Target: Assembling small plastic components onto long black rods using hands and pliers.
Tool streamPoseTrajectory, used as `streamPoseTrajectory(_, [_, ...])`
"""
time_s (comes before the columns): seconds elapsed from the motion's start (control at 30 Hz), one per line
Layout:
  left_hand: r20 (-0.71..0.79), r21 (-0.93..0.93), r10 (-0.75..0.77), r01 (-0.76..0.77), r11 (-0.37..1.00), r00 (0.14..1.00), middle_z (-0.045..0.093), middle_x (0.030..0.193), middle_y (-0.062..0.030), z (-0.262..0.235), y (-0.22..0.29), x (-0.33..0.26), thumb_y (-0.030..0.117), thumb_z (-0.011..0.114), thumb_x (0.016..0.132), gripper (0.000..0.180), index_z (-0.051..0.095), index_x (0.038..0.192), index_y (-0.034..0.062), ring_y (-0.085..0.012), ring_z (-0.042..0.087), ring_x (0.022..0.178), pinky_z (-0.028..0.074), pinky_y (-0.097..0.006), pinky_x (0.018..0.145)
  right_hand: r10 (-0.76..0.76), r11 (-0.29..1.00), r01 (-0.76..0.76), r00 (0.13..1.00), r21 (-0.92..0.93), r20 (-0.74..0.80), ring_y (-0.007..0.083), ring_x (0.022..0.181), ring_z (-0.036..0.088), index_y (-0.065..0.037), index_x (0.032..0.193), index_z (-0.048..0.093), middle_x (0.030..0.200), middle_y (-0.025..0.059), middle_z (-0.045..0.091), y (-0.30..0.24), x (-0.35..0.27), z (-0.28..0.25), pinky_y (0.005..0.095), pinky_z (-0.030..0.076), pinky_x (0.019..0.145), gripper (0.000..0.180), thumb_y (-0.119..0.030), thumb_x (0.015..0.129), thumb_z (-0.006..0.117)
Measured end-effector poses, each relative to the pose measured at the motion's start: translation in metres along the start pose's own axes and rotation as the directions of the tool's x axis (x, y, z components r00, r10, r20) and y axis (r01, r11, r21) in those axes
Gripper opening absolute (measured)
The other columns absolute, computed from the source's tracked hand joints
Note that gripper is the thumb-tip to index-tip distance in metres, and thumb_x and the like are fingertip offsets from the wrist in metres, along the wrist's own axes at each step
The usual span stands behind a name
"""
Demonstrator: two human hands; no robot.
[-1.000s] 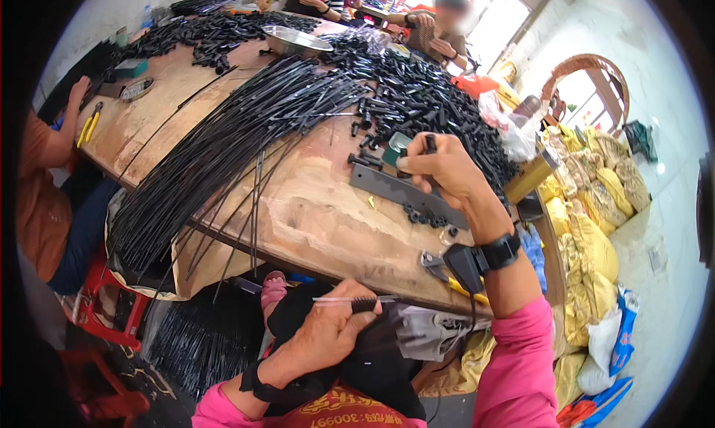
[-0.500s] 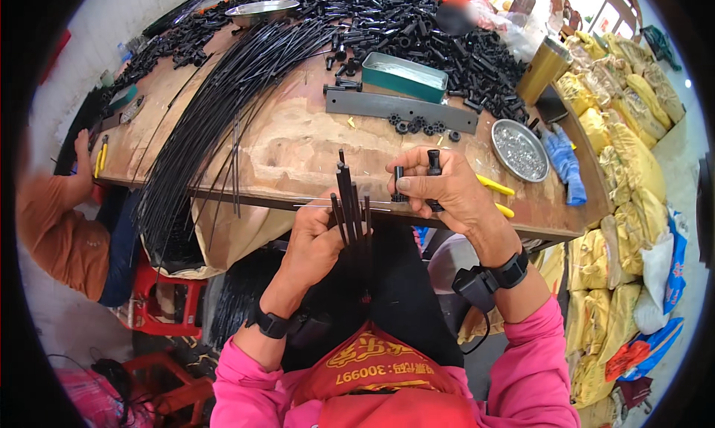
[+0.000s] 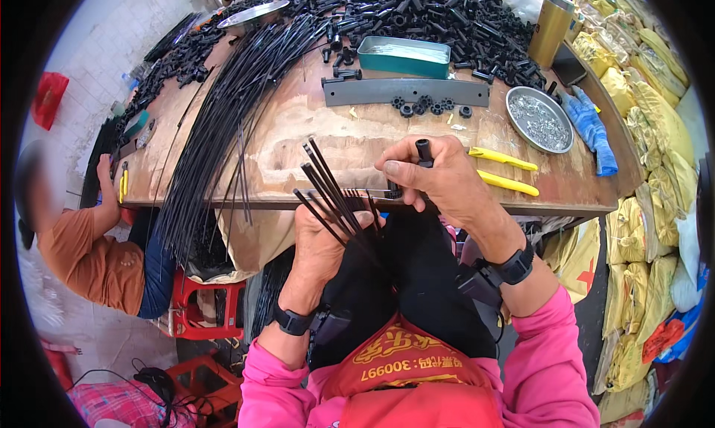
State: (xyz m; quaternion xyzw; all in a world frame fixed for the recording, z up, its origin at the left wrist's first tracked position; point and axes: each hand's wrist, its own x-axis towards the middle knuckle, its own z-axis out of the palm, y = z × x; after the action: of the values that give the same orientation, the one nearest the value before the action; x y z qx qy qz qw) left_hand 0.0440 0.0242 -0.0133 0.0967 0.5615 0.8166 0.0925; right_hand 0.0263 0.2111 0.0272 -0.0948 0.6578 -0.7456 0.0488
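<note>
Black rods (image 3: 337,205) sit bunched in our closed left hand (image 3: 319,242), near the table edge (image 3: 274,203); our right hand (image 3: 439,176) grips a black tube (image 3: 424,151). We'd guess fitting is underway; next calls for careful lining-up.

Red apron (image 3: 421,409) on the person: large yellow characters (image 3: 428,345) alongside a smaller yellow line of characters and digits (image 3: 406,368), all upside down in view. Yellowish sack (image 3: 572,258), right: red mark (image 3: 588,278), not legible.
</note>
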Motion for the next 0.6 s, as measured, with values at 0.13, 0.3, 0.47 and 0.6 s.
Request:
streamPoseTrajectory(0.13, [-0.014,0.034,-0.061,0.061,0.998,0.998,0.065,0.08,-0.0101,0.006,0.009,-0.001,0.003,0.07,0.074,0.023,0.062,0.094,-0.0053,-0.02,0.065,0.07,0.053,-0.03,0.066,0.008,0.999,-0.007,1.0,-0.036,0.015,0.0051,0.05,0.052,0.001,0.087,0.067,0.063,0.0011,0.058,0.0,0.003,0.002,0.0184,0.041,0.041,0.02,-0.018,0.081,0.069])
streamPoseTrajectory(0.3, [0.068,0.115,-0.095,0.087,0.99,0.993,0.066,0.083,-0.0112,0.006,0.017,-0.007,0.004,0.068,0.076,0.025,0.062,0.098,-0.0062,-0.0186,0.065,0.073,0.053,-0.028,0.067,-0.045,0.998,0.049,0.996,-0.045,0.074,0.0044,0.052,0.052,0.002,0.09,0.066,0.066,0.0006,0.057,-0.01,-0.002,0.007,0.0175,0.042,0.044,0.021,-0.017,0.081,0.068])
streamPoseTrajectory(0.47, [0.087,0.082,-0.036,0.029,0.996,0.996,0.066,0.082,-0.0105,0.006,0.012,-0.01,0.002,0.067,0.077,0.023,0.063,0.098,-0.0056,-0.0179,0.065,0.071,0.053,-0.028,0.066,-0.055,0.996,0.062,0.994,-0.068,0.091,0.0043,0.052,0.052,0.002,0.09,0.066,0.063,0.0002,0.057,-0.014,-0.004,0.012,0.0173,0.041,0.045,0.02,-0.017,0.081,0.069])
streamPoseTrajectory(0.6, [0.07,0.073,-0.009,0.004,0.997,0.997,0.065,0.082,-0.0095,0.008,0.012,-0.012,0.001,0.067,0.076,0.025,0.063,0.1,-0.0052,-0.0174,0.064,0.071,0.053,-0.027,0.065,-0.082,0.994,0.09,0.99,-0.065,0.111,0.0042,0.051,0.052,0.001,0.089,0.066,0.064,0.0006,0.057,-0.017,-0.007,0.015,0.0172,0.041,0.045,0.02,-0.017,0.082,0.069])
